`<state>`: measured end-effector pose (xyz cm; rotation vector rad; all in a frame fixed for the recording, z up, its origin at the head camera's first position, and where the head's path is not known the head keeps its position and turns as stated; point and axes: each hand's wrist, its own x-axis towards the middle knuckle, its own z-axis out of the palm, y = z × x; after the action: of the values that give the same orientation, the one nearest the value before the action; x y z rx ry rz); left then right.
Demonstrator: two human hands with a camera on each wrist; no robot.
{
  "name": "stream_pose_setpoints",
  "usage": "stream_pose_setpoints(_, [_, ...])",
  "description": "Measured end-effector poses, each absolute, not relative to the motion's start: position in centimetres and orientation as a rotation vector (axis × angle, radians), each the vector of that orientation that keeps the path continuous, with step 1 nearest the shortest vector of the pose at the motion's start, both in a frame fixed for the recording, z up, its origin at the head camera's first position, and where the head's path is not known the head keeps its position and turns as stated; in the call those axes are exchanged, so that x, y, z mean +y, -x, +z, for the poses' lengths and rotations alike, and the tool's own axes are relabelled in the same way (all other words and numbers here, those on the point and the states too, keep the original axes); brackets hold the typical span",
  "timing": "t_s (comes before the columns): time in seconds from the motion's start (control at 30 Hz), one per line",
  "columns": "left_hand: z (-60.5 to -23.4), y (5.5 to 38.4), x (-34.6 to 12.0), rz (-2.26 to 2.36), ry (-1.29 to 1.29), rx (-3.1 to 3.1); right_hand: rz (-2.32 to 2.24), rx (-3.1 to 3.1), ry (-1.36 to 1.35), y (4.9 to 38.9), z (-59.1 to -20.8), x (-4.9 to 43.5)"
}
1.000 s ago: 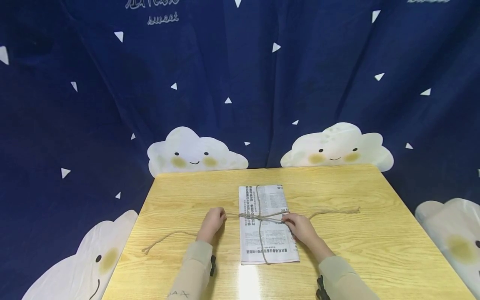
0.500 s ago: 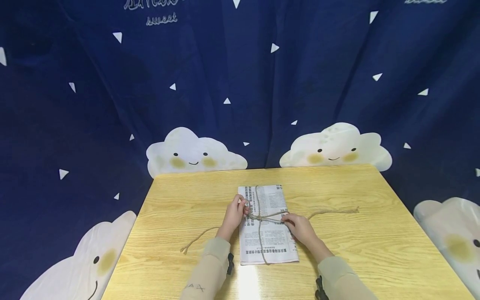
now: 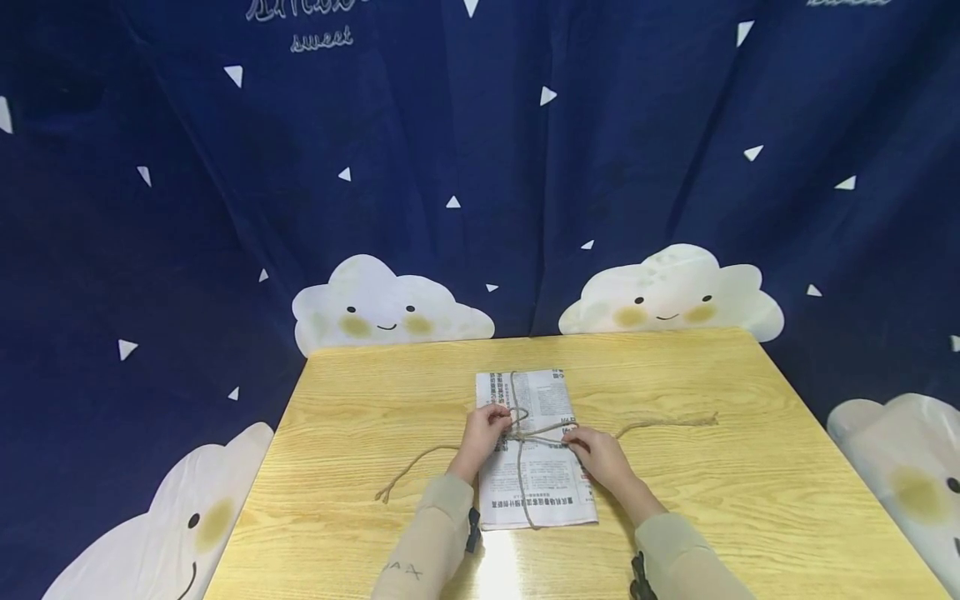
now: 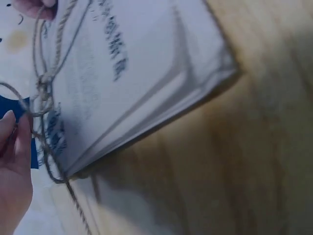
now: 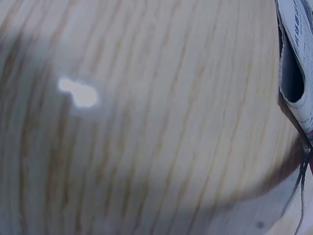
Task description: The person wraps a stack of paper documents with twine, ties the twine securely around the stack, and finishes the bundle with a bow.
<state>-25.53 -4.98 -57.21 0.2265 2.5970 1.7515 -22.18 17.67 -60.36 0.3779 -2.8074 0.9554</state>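
Observation:
A folded newspaper bundle point(image 3: 543, 487) lies on the table, with brown twine point(image 3: 520, 475) crossed around it and knotted near its middle. My left hand point(image 3: 482, 437) is over the bundle's left part and pinches the twine just left of the knot. A small loop of it stands up beside those fingers point(image 4: 23, 142) in the left wrist view. At the right edge of the paper, my right hand point(image 3: 602, 460) pinches a twine loop that runs out from the knot point(image 4: 44, 88). The right wrist view catches mostly table, with the newspaper's folded edge point(image 5: 296, 93) at the far right.
One loose twine end point(image 3: 405, 468) trails left over the wooden table point(image 3: 360, 392), and another end point(image 3: 667, 422) stretches right. Behind the table hangs a dark blue curtain point(image 3: 420, 167) with printed clouds.
My left hand has moved right, from beside the bundle to near the knot, drawing the left twine end along. A small loop has appeared at its fingers. The right hand has stayed put.

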Motion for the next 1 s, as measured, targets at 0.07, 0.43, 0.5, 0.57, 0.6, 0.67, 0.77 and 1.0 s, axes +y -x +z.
stream_pose_setpoints(0.07, [-57.4, 25.3, -5.1, 1.661, -0.217, 2.676, 0.953, -2.801, -0.38, 22.2, -60.4, 17.6])
stream_pose_setpoints(0.43, [-58.1, 24.6, -5.1, 1.573, -0.194, 2.776, 0.956, -2.795, -0.376, 22.2, -60.4, 17.6])
stream_pose_setpoints(0.5, [-58.2, 24.6, -5.0, 1.543, -0.183, 2.788, 0.954, -2.79, -0.381, 22.2, -60.4, 17.6])
stream_pose_setpoints(0.57, [-58.2, 24.7, -4.9, 1.517, -0.165, 2.786, 0.957, -2.783, -0.381, 22.2, -60.4, 17.6])
stream_pose_setpoints(0.6, [-58.2, 24.7, -4.9, 1.507, -0.167, 2.785, 0.957, -2.779, -0.386, 22.2, -60.4, 17.6])
stream_pose_setpoints(0.67, [-58.1, 24.8, -4.7, 1.491, -0.197, 2.787, 0.957, -2.77, -0.392, 22.2, -60.4, 17.6])
stream_pose_setpoints(0.77, [-58.1, 24.9, -4.4, 1.496, -0.245, 2.769, 0.955, -2.766, -0.395, 22.1, -60.4, 17.6])
stream_pose_setpoints(1.0, [-58.7, 24.8, -3.7, 1.593, -0.266, 2.706, 0.958, -2.756, -0.396, 21.9, -60.4, 17.6])
